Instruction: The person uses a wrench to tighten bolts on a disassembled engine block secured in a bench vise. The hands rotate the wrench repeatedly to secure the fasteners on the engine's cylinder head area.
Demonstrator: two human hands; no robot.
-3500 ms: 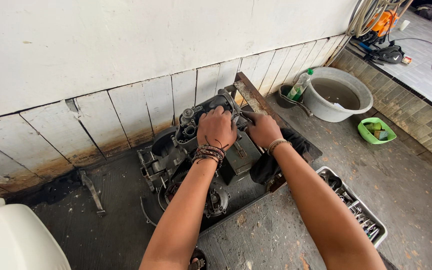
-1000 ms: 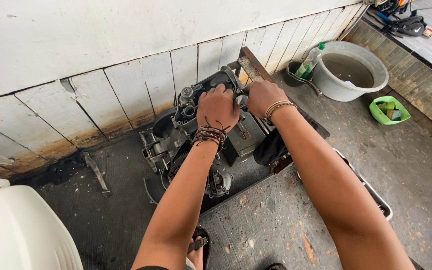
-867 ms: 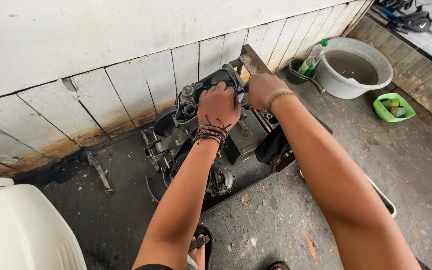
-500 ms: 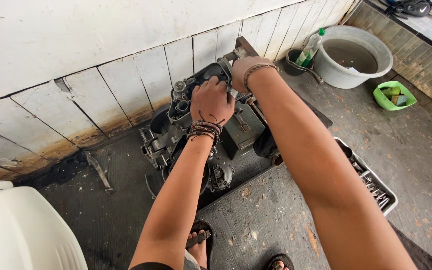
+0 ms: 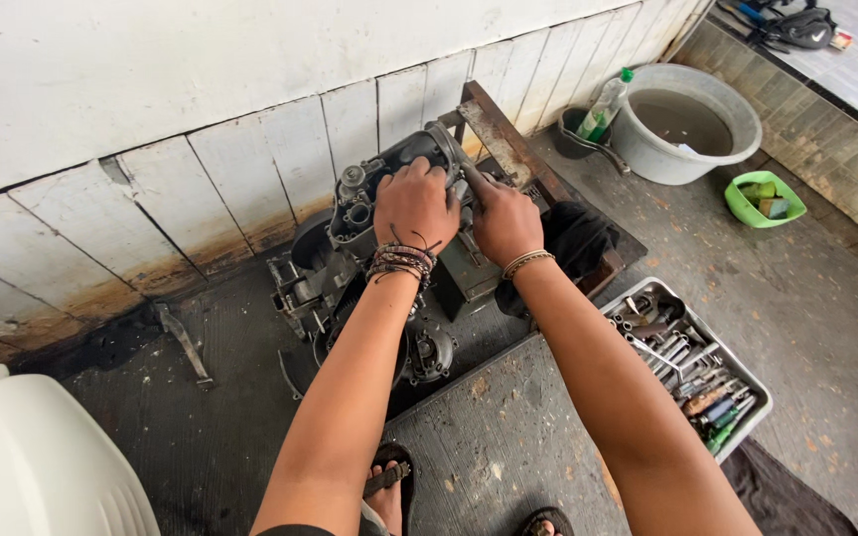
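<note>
The person's left hand point(image 5: 414, 203) lies palm-down on top of a dark, greasy engine point(image 5: 369, 268) that sits on the concrete floor point(image 5: 508, 437) against a white tiled wall point(image 5: 201, 109). Its fingers point(image 5: 419, 169) are curled over the engine's far upper edge and pressed close together, gripping the casing. Braided bracelets point(image 5: 401, 263) circle that wrist.

The right hand point(image 5: 503, 220) is just right of the left, nearly touching it, also on the engine's top. Its fingers point(image 5: 476, 184) are bunched and point far-left toward a small part on the casing; whether they pinch anything cannot be told, since the hand hides the spot. A thin bangle point(image 5: 528, 261) sits on the right wrist.

A rusty metal frame point(image 5: 503, 139) stands just behind the engine at the wall. A black cloth point(image 5: 578, 238) lies right of the engine, touching it. Near and right of that, a grey tray point(image 5: 747, 382) holds sockets and wrenches point(image 5: 677, 352).

Far right, a grey basin point(image 5: 722, 149) with murky water stands on the floor, with a green-capped bottle point(image 5: 606, 104) and a small dark pot point(image 5: 578, 139) just left of it. A small green bowl point(image 5: 765, 199) sits near the basin. A white plastic shape point(image 5: 32, 457) fills the near-left corner. The person's sandalled feet point(image 5: 389, 486) show at the near edge.
</note>
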